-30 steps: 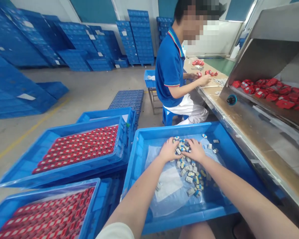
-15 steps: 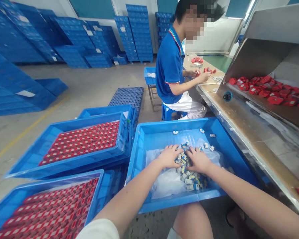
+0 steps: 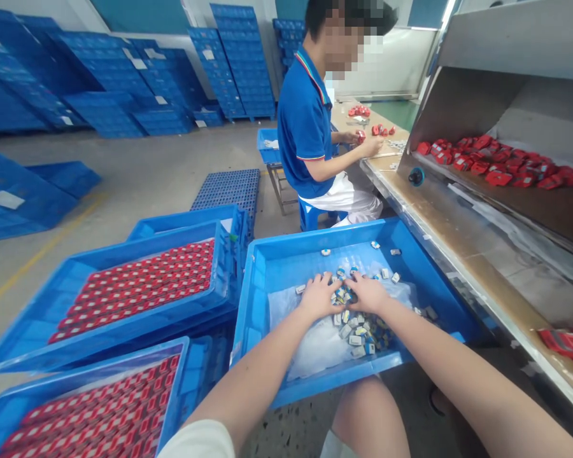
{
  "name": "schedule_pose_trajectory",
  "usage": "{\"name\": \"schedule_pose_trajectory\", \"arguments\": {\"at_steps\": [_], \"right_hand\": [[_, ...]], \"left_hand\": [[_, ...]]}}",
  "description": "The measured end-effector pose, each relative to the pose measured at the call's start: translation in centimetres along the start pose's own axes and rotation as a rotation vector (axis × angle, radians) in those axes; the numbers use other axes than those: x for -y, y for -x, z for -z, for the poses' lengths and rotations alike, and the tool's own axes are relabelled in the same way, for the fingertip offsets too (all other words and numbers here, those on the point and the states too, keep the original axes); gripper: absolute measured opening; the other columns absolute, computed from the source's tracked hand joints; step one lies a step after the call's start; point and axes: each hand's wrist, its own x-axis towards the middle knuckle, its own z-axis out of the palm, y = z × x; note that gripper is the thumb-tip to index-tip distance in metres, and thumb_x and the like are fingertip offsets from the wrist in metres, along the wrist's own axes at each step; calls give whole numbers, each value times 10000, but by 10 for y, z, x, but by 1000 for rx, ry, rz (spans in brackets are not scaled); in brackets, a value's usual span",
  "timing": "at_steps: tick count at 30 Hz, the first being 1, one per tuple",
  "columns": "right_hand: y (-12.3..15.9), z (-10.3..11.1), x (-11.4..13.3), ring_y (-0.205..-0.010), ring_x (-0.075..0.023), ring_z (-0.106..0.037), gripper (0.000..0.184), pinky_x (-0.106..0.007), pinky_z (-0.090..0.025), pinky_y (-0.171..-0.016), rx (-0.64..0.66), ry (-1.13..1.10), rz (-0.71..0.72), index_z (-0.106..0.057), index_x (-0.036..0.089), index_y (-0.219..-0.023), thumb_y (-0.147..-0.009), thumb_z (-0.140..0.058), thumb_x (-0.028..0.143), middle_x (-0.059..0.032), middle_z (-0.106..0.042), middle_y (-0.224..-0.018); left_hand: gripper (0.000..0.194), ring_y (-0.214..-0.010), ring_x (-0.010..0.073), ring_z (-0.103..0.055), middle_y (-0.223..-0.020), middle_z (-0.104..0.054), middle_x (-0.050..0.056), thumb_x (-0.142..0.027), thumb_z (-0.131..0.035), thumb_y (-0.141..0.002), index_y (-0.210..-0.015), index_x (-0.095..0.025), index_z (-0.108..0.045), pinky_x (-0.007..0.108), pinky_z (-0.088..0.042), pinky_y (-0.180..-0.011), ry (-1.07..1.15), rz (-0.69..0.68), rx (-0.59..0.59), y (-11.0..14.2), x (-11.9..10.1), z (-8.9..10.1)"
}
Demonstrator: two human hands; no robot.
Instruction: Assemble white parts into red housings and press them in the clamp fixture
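Observation:
Small white, blue and yellow block-like parts point(image 3: 359, 331) lie heaped on a thin white plastic sheet point(image 3: 310, 346) inside a large blue tray point(image 3: 293, 251). My left hand point(image 3: 319, 296) curves round the left side of a cluster of these parts. From the right, my right hand point(image 3: 368, 294) closes in on the same cluster, its thumb near the left one. Between them the two hands cup several parts point(image 3: 342, 294); my palms hide some of these. A few more parts are scattered near the tray's far and right sides.
Blue trays point(image 3: 219, 270) with rows of red parts point(image 3: 143, 283) stand stacked at left. Along the right runs a workbench point(image 3: 463, 248) with a heap of red pieces point(image 3: 506, 162). A co-worker in a blue shirt point(image 3: 302, 121) sits beyond my tray, handling a red piece.
My hands have moved closer together, gathering the parts between them. The view has turned slightly to the right, so the surroundings sit further left.

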Motion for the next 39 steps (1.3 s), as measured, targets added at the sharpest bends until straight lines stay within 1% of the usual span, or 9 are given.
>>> {"name": "schedule_pose_trajectory", "arguments": {"at_steps": [6, 11, 13, 17, 21, 25, 28, 34, 39], "right_hand": [[-2, 3, 0, -1089, -300, -621, 518, -328, -498, -809, 3, -32, 12, -602, 275, -1270, -810, -783, 430, -111, -522, -1336], [8, 3, -9, -1150, -288, -565, 502, -319, -476, -834, -119, -99, -97, -605, 267, -1277, -800, -753, 320, -102, -515, -1325], [9, 2, -12, -1126, -267, -570, 510, -312, -469, -840, -172, -172, -151, -608, 264, -1286, -796, -741, 304, -90, -522, -1300], [5, -2, -17, -1022, -216, -596, 498, -304, -465, -862, -292, -449, -223, -638, 258, -1215, -730, -748, 238, -52, -530, -1259], [-1, 3, -16, -1088, -243, -560, 509, -327, -451, -965, -481, -1050, -368, -669, 252, -1010, -524, -769, 142, -12, -562, -1148], [-2, 12, -12, -847, -229, -600, 381, -327, -523, -726, -580, -1249, -550, -575, 248, -931, -596, -726, 351, 8, -583, -844], [6, 17, -4, -588, -185, -548, 441, -272, -443, -477, -560, -1422, -660, -532, 269, -959, -608, -659, 505, 44, -530, -678], [61, 43, 22, -525, -133, -519, 585, -201, -368, -411, -601, -1765, -661, -530, 280, -1066, -558, -693, 521, 50, -571, -690], [176, 76, 52, -467, -103, -474, 550, -176, -346, -385, -650, -1988, -487, -539, 262, -1046, -621, -796, 498, 67, -555, -644]], "left_hand": [[641, -1211, 360, -466, -1409, -493, 121, -547, -719, -796, -1386, -341, -575, 487, -461, -968, 26, -5, 17, 0, -4, 4], [521, -1258, 360, -438, -1416, -471, 130, -487, -683, -833, -1315, -298, -622, 428, -520, -899, 59, -11, -8, 1, -6, 9], [599, -1278, 381, -433, -1467, -444, 132, -528, -713, -805, -1351, -307, -602, 446, -527, -905, 63, -29, 16, 1, -8, 7], [696, -1319, 420, -425, -1551, -396, 135, -564, -729, -781, -1418, -340, -559, 502, -515, -945, 72, -25, 59, 1, -9, 3], [648, -1396, 436, -386, -1583, -396, 131, -508, -713, -778, -1391, -330, -599, 511, -490, -1008, 95, 2, 46, -1, -3, -1], [636, -1421, 415, -392, -1588, -419, 82, -477, -723, -727, -1348, -370, -636, 505, -458, -1067, 103, 2, 29, -10, 4, -6], [592, -1387, 385, -448, -1561, -462, 58, -462, -670, -753, -1338, -381, -641, 491, -474, -1054, 85, -3, 49, -15, 5, -3], [563, -1419, 368, -420, -1585, -445, 62, -384, -574, -836, -1398, -354, -601, 481, -489, -1050, -27, -31, 85, -12, -4, 8], [550, -1437, 343, -420, -1583, -453, 77, -335, -489, -911, -1457, -330, -563, 449, -495, -1050, -172, -49, 97, -3, -4, 19]]}}
